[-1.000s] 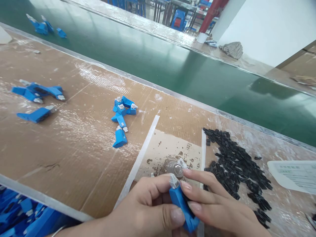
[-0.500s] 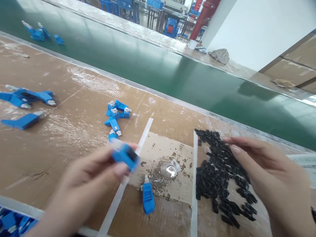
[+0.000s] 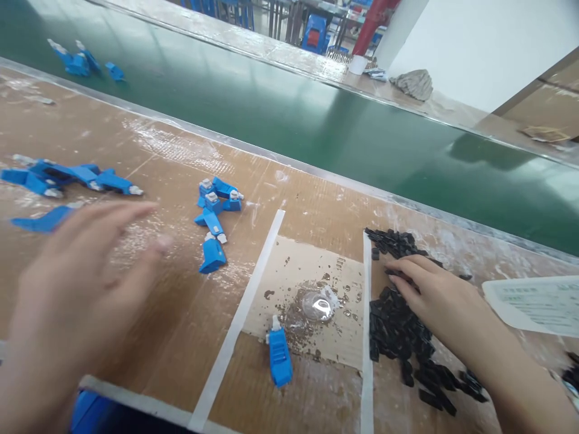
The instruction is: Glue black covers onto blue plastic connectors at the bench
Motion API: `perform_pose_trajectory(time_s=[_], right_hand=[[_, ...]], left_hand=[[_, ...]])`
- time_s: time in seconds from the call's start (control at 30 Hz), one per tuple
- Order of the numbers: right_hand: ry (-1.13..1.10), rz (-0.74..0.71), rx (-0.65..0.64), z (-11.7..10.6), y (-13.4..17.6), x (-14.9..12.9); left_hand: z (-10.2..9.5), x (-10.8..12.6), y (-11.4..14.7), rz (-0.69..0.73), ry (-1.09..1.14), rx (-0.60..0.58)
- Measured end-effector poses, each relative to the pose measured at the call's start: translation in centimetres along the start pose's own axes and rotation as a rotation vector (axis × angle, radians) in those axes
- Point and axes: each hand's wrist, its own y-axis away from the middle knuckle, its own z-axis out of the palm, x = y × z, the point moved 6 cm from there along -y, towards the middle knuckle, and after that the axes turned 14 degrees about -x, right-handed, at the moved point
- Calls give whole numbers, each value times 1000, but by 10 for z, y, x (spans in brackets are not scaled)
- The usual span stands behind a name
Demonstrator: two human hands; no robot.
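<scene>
My left hand (image 3: 90, 283), slightly blurred, hovers over the left part of the table with thumb and fingers apart and nothing between them. Just beyond its fingertips lies a blue plastic part with a white tip (image 3: 115, 180), beside a cluster of similar parts. My right hand (image 3: 429, 286) reaches into a pile of small black plastic pieces (image 3: 398, 328). Its thumb and forefinger are pinched on a small black piece (image 3: 390, 272), mostly covered by the fingers. Between the hands, one blue part (image 3: 280, 360) lies beside a puddle of clear, glue-like liquid (image 3: 316, 305) on a cardboard sheet.
Several blue parts (image 3: 212, 202) form another group at the middle left. A green conveyor belt (image 3: 280, 114) runs along the far side, carrying a few blue parts (image 3: 76, 63). White tape strips (image 3: 244, 307) divide the cardboard tabletop. A printed sheet (image 3: 538, 301) lies at right.
My left hand moved left and released its blue part, now lying by the left cluster. My right hand went down into the black pile, closing its fingertips.
</scene>
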Motion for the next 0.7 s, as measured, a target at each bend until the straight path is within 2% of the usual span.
perform_pose_trajectory(time_s=[0.03, 0.13, 0.2, 0.3, 0.37, 0.5, 0.7], right_hand=[[38, -17, 29, 1, 0, -2], [116, -78, 120, 2, 3, -9], [120, -115, 152, 3, 4, -12], [115, -145, 156, 3, 4, -15], [123, -136, 148, 3, 4, -15], [117, -108, 159, 3, 4, -15], [138, -179, 269, 3, 4, -26]], left_hand=[[5, 22, 10, 120, -1, -53], [38, 82, 46, 504, 132, -431], [56, 106, 64, 639, 144, -568], [76, 121, 73, 706, 48, -703], [80, 119, 71, 662, 54, -740], [72, 103, 63, 503, 278, -744], [71, 76, 52, 160, 545, -679]])
